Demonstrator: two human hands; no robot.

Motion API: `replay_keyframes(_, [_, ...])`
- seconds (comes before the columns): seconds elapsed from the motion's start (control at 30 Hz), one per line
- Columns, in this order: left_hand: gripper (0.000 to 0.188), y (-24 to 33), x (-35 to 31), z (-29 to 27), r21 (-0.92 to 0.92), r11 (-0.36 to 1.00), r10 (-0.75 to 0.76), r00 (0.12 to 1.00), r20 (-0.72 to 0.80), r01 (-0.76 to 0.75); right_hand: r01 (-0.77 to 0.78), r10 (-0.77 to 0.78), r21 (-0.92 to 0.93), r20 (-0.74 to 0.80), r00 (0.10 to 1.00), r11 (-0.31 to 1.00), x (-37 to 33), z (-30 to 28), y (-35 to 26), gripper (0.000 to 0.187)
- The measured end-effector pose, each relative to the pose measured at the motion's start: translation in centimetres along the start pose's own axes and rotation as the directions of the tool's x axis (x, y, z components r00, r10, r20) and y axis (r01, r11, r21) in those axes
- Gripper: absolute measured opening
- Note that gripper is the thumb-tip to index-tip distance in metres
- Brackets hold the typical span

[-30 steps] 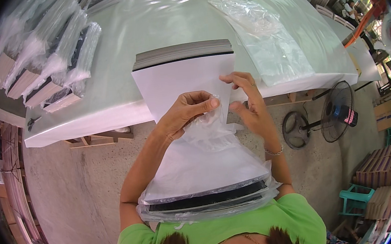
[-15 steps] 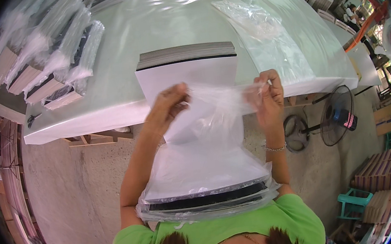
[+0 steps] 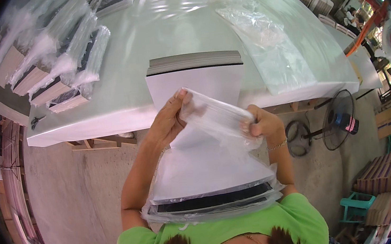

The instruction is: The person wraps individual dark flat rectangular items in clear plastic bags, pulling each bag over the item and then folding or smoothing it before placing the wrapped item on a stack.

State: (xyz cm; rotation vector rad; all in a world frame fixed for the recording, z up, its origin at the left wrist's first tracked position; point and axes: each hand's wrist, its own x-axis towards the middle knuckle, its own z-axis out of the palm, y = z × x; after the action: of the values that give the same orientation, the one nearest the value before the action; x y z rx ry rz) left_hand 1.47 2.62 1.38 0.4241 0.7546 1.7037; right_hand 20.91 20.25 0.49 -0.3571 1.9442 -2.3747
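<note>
A stack of flat boards with grey edges and a white top reaches over the table's near edge. Against my chest lies a bulky bundle in clear plastic, showing a white top and black layers at its near end. Whether bundle and stack are one piece, I cannot tell. Between my hands stretches the gathered mouth of a clear plastic bag, slanting down to the right. My left hand pinches its upper left corner. Closed around the other end is my right hand, with a bracelet at the wrist.
Several plastic-wrapped board bundles lie at the table's left, with scissors by its corner. Flat clear bags spread along the right side. A fan stands on the floor at right, a teal stool beyond it.
The bag's mouth has gone from roughly level to slanting and is pulled tighter. My right hand has dropped and turned over; my left stays near the same height.
</note>
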Motion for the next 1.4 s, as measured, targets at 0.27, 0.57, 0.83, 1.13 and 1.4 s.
replay_keyframes(0.27, [0.048, -1.6, -3.5, -5.4, 0.273, 0.925, -0.309, 0.942, 0.131, 0.265, 0.706, -0.197, 0.309, -0.820, 0.538, 0.637, -0.6, 1.2, 1.0, 0.040])
replay_keyframes(0.57, [0.036, 1.2, -1.7, -3.9, -0.447, 0.870, 0.262, 0.963, 0.064, -0.207, 0.152, 0.025, 0.971, -0.160, 0.987, 0.186, -3.0, -0.5, 12.1, 0.048])
replay_keyframes(0.83, [0.041, -2.5, -1.6, -9.4, -0.122, 0.992, 0.027, 0.985, 0.169, -0.006, 0.619, -0.463, 0.692, -0.440, 0.770, 0.372, -2.2, -0.7, 3.4, 0.048])
replay_keyframes(1.13, [0.035, 1.5, -2.5, -6.9, 0.040, 0.980, 0.198, 0.955, -0.221, -0.193, 0.425, -0.054, 0.345, -0.721, 0.691, 0.837, -2.9, -1.4, 0.7, 0.034])
replay_keyframes(1.4, [0.039, 3.0, 0.4, -5.3, 0.919, 0.310, 0.783, 0.614, -0.100, -0.245, 0.139, -0.141, -0.079, -0.840, 0.524, 0.987, -0.4, -3.3, 0.9, 0.024])
